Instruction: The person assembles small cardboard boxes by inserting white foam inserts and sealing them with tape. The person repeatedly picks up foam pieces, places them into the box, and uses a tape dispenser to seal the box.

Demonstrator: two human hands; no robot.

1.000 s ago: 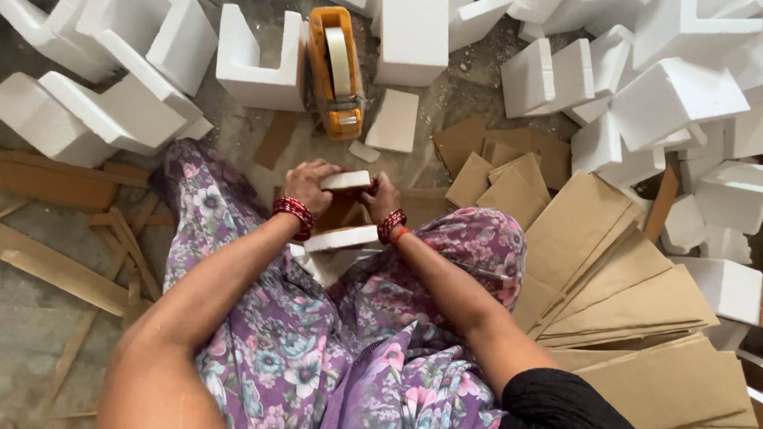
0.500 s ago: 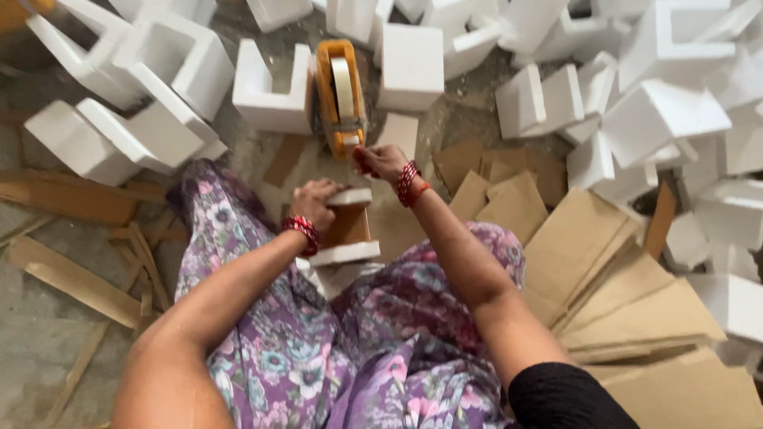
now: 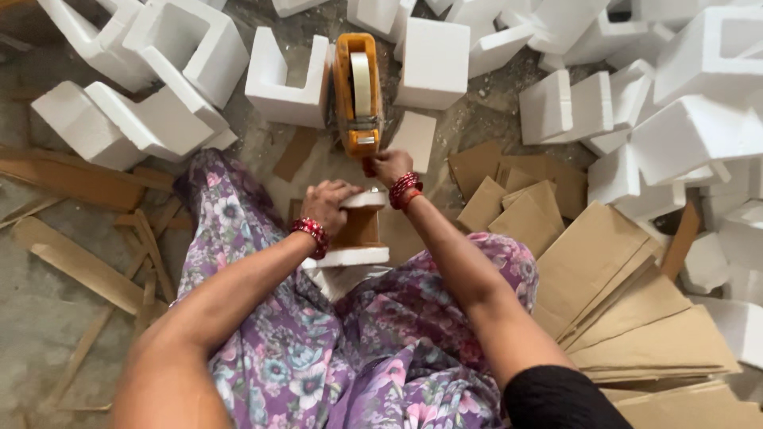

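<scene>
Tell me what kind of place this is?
Likely a small packing workshop, worked on the floor: white foam blocks lie scattered, cut cardboard sheets are stacked to the right, and the right hand reaches an orange tape dispenser.

Tape dispenser [image 3: 357,91] lies between foam blocks [image 3: 433,59], cardboard sheets [image 3: 636,318] to its right.

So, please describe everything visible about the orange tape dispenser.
The orange tape dispenser lies on the grey floor between two white foam blocks, its long axis pointing away from the person. The body looks like plastic, with a pale tape roll set in the middle and a metal-looking part at the near end. The right hand reaches its near end; whether it holds tape cannot be told.
</scene>
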